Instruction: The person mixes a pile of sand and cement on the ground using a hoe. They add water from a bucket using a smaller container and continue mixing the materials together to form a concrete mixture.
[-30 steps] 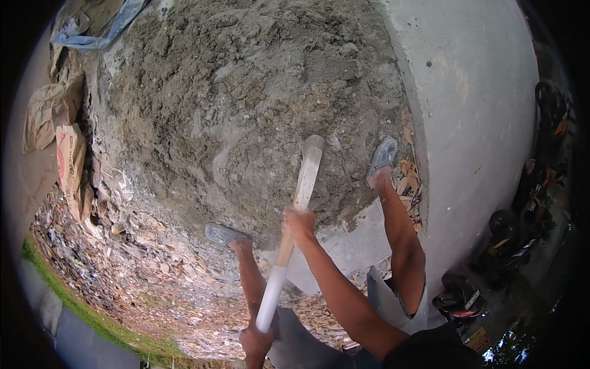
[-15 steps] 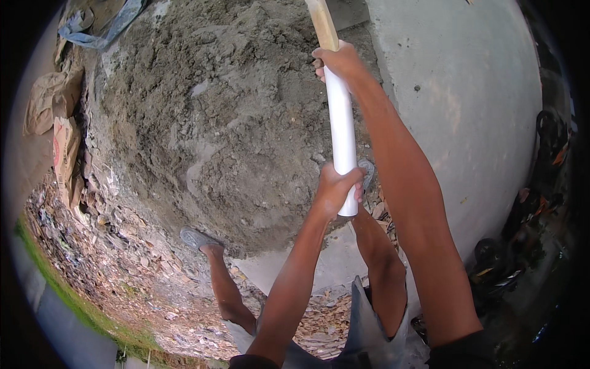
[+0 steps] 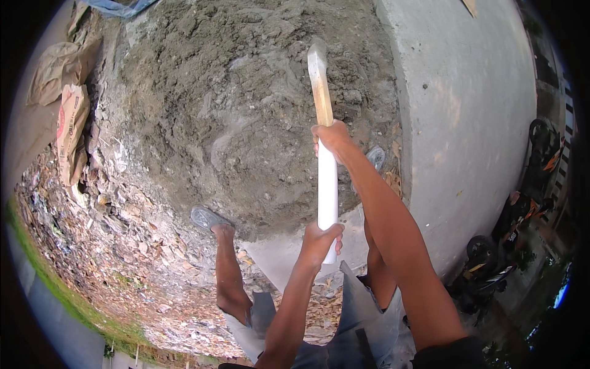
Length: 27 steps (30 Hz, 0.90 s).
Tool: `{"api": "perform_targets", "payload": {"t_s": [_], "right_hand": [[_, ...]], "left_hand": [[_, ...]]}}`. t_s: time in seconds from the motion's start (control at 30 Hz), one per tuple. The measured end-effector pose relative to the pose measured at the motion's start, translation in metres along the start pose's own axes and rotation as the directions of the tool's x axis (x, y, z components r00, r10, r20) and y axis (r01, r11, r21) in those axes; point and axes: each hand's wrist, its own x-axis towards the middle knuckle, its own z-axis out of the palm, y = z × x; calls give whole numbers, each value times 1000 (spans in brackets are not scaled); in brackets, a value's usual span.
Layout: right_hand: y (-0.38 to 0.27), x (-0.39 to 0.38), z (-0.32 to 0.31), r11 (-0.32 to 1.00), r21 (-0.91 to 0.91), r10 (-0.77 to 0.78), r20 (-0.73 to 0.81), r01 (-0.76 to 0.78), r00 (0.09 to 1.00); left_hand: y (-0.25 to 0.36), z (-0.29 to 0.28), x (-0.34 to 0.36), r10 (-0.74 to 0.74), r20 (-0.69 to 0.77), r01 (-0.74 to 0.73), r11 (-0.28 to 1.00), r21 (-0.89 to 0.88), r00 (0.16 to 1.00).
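Leaf-littered ground (image 3: 141,283): spread over the lower left, edged by green grass (image 3: 58,301).
Concrete slab (image 3: 473,111): running pale down the right side, with motorcycles (image 3: 488,261) parked beyond.
Paper bags (image 3: 72,132): lying crumpled at the left, below a blue sheet (image 3: 120,7).
Grey heap (image 3: 178,123): lumpy, filling the upper middle, with a grey shoe (image 3: 209,218) at its near edge.
Long handle (image 3: 322,104): slanting slightly over the heap, wooden beyond a white sleeve (image 3: 328,190); smeared grey at the far end, contact there impossible to tell.
Right hand (image 3: 333,138): wrapped around the handle where wood meets sleeve.
Left hand (image 3: 322,243): gripping the sleeve close to its near end.
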Motion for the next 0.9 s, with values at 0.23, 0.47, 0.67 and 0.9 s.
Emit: {"api": "perform_targets", "payload": {"t_s": [0.23,0.47,0.67,0.9], "right_hand": [[86,-56,46,964,179,152,235,-196,960],[91,-98,94,921,387,34,39,-47,999],[144,-185,139,747,660,63,49,-79,997],[150,-160,152,551,833,-234,97,50,967]], "left_hand": [[-12,-42,-109,-133,-98,130,991,-42,986],[-26,-126,-196,-206,-78,220,916,335,975],[-58,-276,-226,78,-352,266,510,818,933],[-79,-378,-79,693,-124,17,160,987,710]]}}
